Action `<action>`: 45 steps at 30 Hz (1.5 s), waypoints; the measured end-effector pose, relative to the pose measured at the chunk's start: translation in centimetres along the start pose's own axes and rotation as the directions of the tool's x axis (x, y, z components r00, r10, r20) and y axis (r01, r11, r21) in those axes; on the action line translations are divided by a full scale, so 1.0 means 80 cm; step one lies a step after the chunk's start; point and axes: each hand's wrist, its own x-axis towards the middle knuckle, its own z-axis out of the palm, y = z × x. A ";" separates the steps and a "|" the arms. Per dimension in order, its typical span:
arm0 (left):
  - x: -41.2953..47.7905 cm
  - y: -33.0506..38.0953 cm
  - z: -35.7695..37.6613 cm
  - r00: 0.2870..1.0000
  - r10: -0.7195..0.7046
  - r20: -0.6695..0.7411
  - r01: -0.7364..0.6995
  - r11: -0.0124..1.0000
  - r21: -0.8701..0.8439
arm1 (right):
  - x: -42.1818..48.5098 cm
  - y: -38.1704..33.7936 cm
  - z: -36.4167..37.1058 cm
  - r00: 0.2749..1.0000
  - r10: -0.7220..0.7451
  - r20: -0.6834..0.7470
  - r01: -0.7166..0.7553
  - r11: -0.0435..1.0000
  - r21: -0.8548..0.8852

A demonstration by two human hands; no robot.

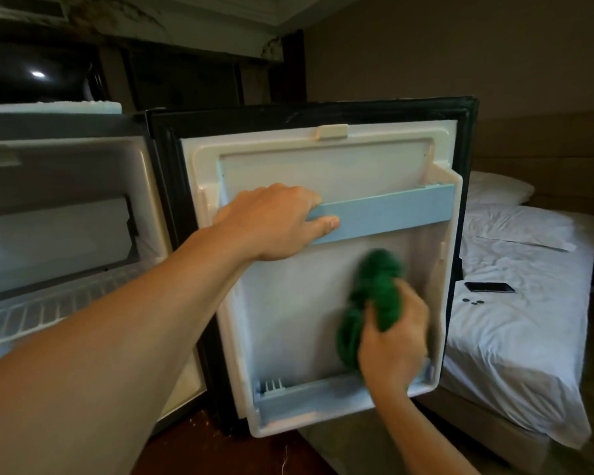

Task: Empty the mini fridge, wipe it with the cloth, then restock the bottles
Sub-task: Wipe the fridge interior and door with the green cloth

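Observation:
The mini fridge door (282, 313) stands swung open, its white inner panel facing me. My left hand (271, 221) grips the pale blue upper shelf rail (391, 210) of the door, thumb on the front. My right hand (395, 341) holds a bunched green cloth (374, 293) against the lower right of the inner panel; the cloth looks blurred. The lower door shelf (309, 399) holds nothing that I can see. The fridge cabinet (66, 228) at the left is open, with a wire shelf inside. No bottles are in view.
A bed with white sheets (515, 337) stands right behind the open door, with a dark phone (489, 287) and three small coins (473, 301) on it. A dark rounded object (38, 73) sits on top of the fridge. Dark floor lies below the door.

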 end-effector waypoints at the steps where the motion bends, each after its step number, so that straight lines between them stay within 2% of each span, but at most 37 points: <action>1: 0.001 0.001 0.001 1.000 -0.007 -0.003 0.007 1.000 0.003 | 0.007 0.001 0.003 0.947 0.309 -0.094 -0.299 0.948 0.106; 2: 0.001 0.001 0.002 1.000 -0.008 -0.006 0.008 1.000 0.004 | 0.010 0.001 0.009 0.870 0.470 -0.147 -0.450 0.880 0.149; 3: 0.002 0.001 0.003 1.000 -0.004 -0.010 0.004 1.000 0.005 | 0.006 -0.005 0.015 0.836 0.522 -0.170 -0.508 0.853 0.121; 4: 0.003 0.001 0.004 1.000 0.000 -0.014 0.000 1.000 0.004 | -0.002 -0.011 0.017 0.833 0.527 -0.165 -0.516 0.850 0.109; 6: 0.004 -0.001 0.002 1.000 0.003 -0.003 -0.003 1.000 0.001 | -0.023 -0.024 0.014 0.905 0.418 -0.077 -0.413 0.908 0.077; 8: 0.005 -0.002 0.001 1.000 0.006 0.015 -0.006 1.000 0.005 | -0.023 -0.036 0.011 0.973 0.231 0.003 -0.231 0.971 0.054; 9: 0.006 -0.001 0.002 1.000 0.010 0.014 -0.010 1.000 0.007 | -0.005 -0.043 0.011 0.987 0.159 -0.008 -0.158 0.986 0.054; 13: 0.009 -0.003 0.004 1.000 0.022 0.004 -0.022 1.000 0.000 | 0.059 -0.069 0.026 0.983 0.075 -0.168 -0.053 0.989 0.136; 15: 0.012 -0.001 0.008 1.000 0.020 0.000 -0.020 1.000 0.007 | 0.038 -0.047 0.028 0.993 0.020 -0.113 -0.013 0.997 0.070; 18: 0.021 -0.001 0.009 1.000 0.003 0.010 -0.004 0.999 0.043 | -0.007 -0.008 0.022 0.993 0.069 0.094 -0.064 0.997 -0.049; 19: 0.024 0.000 0.009 1.000 -0.004 0.019 0.003 0.999 0.046 | -0.013 -0.002 0.020 0.987 0.022 0.159 -0.008 0.996 -0.087; 21: 0.027 0.001 0.008 0.999 -0.014 0.032 0.012 0.999 0.049 | -0.002 -0.016 0.027 0.961 -0.175 0.216 0.190 0.980 -0.054; 24: 0.026 0.002 0.009 1.000 -0.001 0.028 -0.001 0.999 0.048 | 0.003 -0.068 0.058 0.933 -0.341 0.115 0.335 0.940 0.072; 26: 0.024 0.000 0.008 1.000 -0.005 0.029 0.004 0.999 0.036 | -0.027 -0.083 0.069 0.869 -0.477 0.133 0.465 0.878 0.112; 29: 0.021 -0.001 0.008 1.000 0.005 0.026 -0.006 1.000 0.027 | -0.069 -0.059 0.059 0.692 -0.666 0.278 0.650 0.743 0.160; 31: 0.021 -0.002 0.008 0.999 0.008 0.034 -0.009 1.000 0.022 | -0.040 -0.049 0.053 0.546 -0.782 0.302 0.780 0.605 0.157; 32: 0.020 -0.002 0.008 0.999 0.004 0.042 -0.005 1.000 0.021 | -0.018 -0.053 0.051 0.513 -0.813 0.274 0.819 0.559 0.127; 33: 0.020 -0.002 0.008 0.999 0.003 0.041 -0.004 1.000 0.022 | 0.005 -0.061 0.050 0.546 -0.812 0.205 0.818 0.570 0.078; 35: 0.020 -0.002 0.009 1.000 0.008 0.007 -0.008 0.999 0.034 | 0.036 -0.072 0.050 0.672 -0.739 0.042 0.740 0.672 -0.012; 36: 0.019 -0.002 0.009 1.000 0.014 -0.004 -0.014 0.999 0.036 | 0.034 -0.066 0.049 0.689 -0.725 0.019 0.725 0.688 -0.040; 37: 0.019 -0.003 0.008 1.000 0.017 -0.006 -0.017 0.999 0.029 | 0.024 -0.051 0.047 0.671 -0.740 0.051 0.741 0.669 -0.050; 39: 0.018 -0.004 0.007 1.000 0.012 0.008 -0.012 1.000 0.001 | -0.002 -0.013 0.034 0.630 -0.738 0.244 0.767 0.640 -0.046; 42: 0.015 -0.001 0.006 1.000 -0.024 0.013 0.024 1.000 -0.014 | -0.014 0.009 0.004 0.631 -0.539 0.558 0.686 0.723 -0.076; 45: 0.005 0.010 0.003 0.993 -0.110 -0.038 0.111 0.994 0.011 | -0.001 -0.032 -0.009 0.604 -0.385 0.698 0.636 0.760 -0.131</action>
